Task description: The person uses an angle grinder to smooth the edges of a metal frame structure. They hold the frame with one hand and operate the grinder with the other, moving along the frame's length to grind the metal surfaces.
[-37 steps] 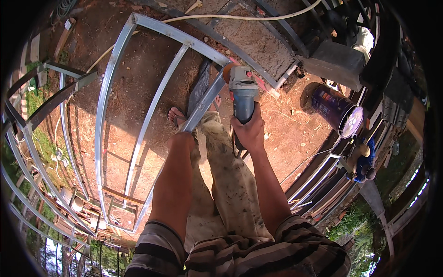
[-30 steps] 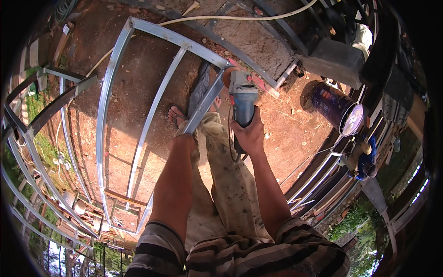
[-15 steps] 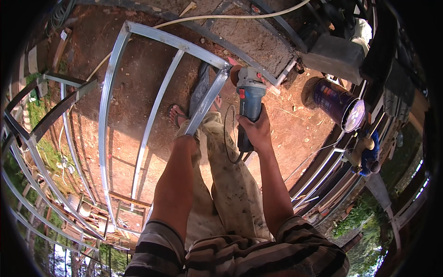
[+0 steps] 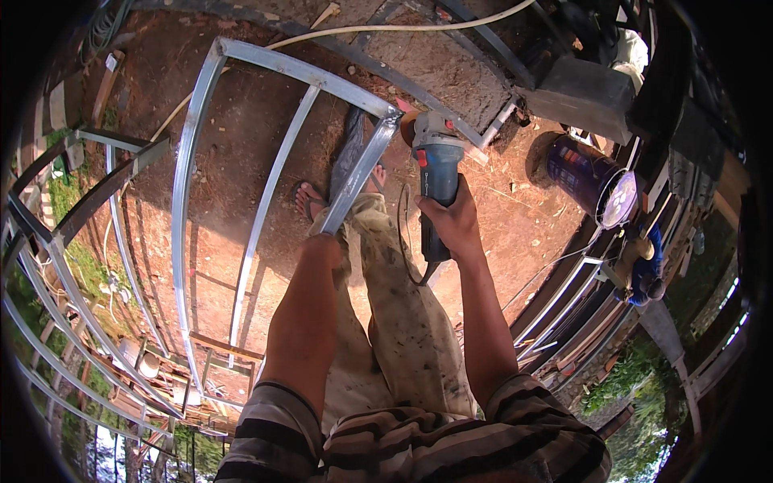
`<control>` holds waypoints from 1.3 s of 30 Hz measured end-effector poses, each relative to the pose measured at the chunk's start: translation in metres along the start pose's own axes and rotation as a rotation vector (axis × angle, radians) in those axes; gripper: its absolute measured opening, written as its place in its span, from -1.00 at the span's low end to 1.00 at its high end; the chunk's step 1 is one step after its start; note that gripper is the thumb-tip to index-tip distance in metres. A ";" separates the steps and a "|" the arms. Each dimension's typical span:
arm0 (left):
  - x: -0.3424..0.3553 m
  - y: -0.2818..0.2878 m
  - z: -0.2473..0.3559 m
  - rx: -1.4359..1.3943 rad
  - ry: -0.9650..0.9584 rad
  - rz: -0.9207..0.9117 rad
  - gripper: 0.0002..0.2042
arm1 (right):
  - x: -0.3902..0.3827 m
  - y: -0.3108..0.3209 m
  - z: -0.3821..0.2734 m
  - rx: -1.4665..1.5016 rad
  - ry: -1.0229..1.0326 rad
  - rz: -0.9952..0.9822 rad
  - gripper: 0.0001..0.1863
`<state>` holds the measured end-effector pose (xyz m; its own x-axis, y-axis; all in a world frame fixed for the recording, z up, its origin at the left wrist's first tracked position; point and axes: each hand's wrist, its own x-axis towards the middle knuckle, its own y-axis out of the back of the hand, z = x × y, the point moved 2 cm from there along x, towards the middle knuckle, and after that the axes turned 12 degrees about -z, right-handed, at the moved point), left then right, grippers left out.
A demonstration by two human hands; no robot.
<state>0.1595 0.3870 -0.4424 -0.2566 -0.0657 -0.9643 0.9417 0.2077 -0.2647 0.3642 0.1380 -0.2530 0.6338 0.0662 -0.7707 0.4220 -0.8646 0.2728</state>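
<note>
My right hand (image 4: 453,223) is closed round the dark body of a blue-grey angle grinder (image 4: 440,173) with a red switch. The grinder's disc (image 4: 409,126) is at the outer corner of a silvery metal frame (image 4: 274,61), by a joint of two square tubes; whether it touches cannot be made out. My left hand (image 4: 324,243) grips the near part of the frame's right-hand tube (image 4: 358,179), its fingers mostly hidden underneath. From the grinder's rear a dark cord (image 4: 403,233) loops beside my leg.
A purple bucket (image 4: 584,173) lies tipped at the right. A pale hose (image 4: 419,29) crosses the far ground. More metal framing (image 4: 60,241) stands at the left. My sandalled feet (image 4: 308,199) are under the frame. Another person in blue (image 4: 646,270) is at the far right.
My right hand and the grinder's rear have shifted slightly right, and its cord with them. The disc stays by the frame's corner. My left hand and the frame have hardly moved.
</note>
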 end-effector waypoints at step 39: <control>-0.037 0.016 0.019 -0.069 -0.047 -0.029 -0.64 | -0.021 -0.032 -0.028 -0.378 -0.035 -0.009 -0.34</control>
<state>0.1882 0.3738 -0.4112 -0.2712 -0.1180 -0.9553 0.9166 0.2714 -0.2937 0.3561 0.1782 -0.2292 0.6091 0.0504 -0.7915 0.6412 -0.6186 0.4541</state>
